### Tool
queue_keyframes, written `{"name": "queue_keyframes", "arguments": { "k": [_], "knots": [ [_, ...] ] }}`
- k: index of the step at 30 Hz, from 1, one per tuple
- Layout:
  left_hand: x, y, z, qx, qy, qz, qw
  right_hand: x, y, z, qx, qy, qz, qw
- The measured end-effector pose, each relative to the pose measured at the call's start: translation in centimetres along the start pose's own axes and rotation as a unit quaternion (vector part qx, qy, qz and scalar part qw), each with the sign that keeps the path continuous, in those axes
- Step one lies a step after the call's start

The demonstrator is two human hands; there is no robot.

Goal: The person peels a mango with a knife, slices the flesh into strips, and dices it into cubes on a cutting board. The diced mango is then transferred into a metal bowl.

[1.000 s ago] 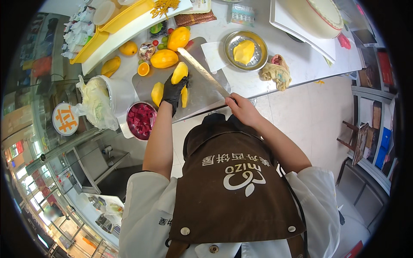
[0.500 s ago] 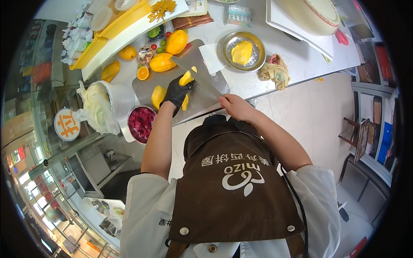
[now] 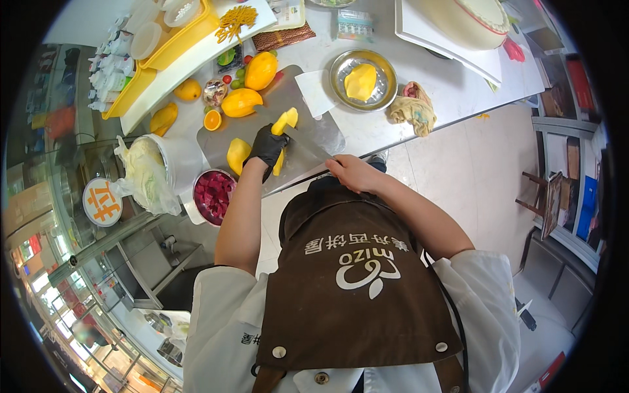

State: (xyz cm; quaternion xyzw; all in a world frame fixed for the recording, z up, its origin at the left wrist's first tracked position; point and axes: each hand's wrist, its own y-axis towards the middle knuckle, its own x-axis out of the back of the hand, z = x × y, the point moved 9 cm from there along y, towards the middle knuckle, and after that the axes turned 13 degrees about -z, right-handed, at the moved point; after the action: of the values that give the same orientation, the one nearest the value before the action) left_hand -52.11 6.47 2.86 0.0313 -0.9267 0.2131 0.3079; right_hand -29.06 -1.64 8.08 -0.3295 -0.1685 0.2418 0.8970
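My left hand (image 3: 267,145), in a black glove, is closed around a yellow mango piece (image 3: 285,120) held over the grey cutting board (image 3: 211,140). My bare right hand (image 3: 354,173) grips a knife (image 3: 310,142) by its handle. Its blade slants up and left to the mango piece; whether it is in the flesh is hard to tell. Beside the gloved hand lie a larger mango chunk (image 3: 238,156) and a thin yellow strip (image 3: 278,164), partly hidden by that hand. Two peeled mangoes, one nearer (image 3: 241,103) and one farther (image 3: 262,70), rest beyond.
A steel bowl (image 3: 391,95) with mango flesh stands right of the board, beside a crumpled cloth (image 3: 414,111). At left are a bowl of dark red cubes (image 3: 214,195), a white bucket (image 3: 180,152) and a halved orange (image 3: 212,120). A white cake (image 3: 468,23) is at far right.
The knife has drawn back toward me, and less of its blade shows past the mango piece. My left hand still grips that piece. The whole view has shifted slightly.
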Motion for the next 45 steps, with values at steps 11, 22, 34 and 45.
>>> {"name": "queue_keyframes", "arguments": {
  "k": [11, 22, 34, 45],
  "knots": [
    [1.9, -0.5, 1.0, 0.114, -0.269, -0.017, 0.956, 0.6, -0.1, -1.3, -0.112, 0.218, 0.095, 0.965],
    [1.3, -1.6, -0.4, 0.102, -0.157, -0.079, 0.979, -1.6, 0.2, -0.9, -0.154, 0.232, 0.143, 0.950],
    [3.2, -1.2, -1.5, 0.052, -0.063, -0.053, 0.995, -2.8, 0.2, 0.0, -0.156, 0.252, 0.178, 0.938],
    [1.6, -0.8, 0.6, 0.010, -0.039, -0.043, 0.998, -3.3, 0.6, 1.0, -0.118, 0.199, 0.142, 0.962]
  ]
}}
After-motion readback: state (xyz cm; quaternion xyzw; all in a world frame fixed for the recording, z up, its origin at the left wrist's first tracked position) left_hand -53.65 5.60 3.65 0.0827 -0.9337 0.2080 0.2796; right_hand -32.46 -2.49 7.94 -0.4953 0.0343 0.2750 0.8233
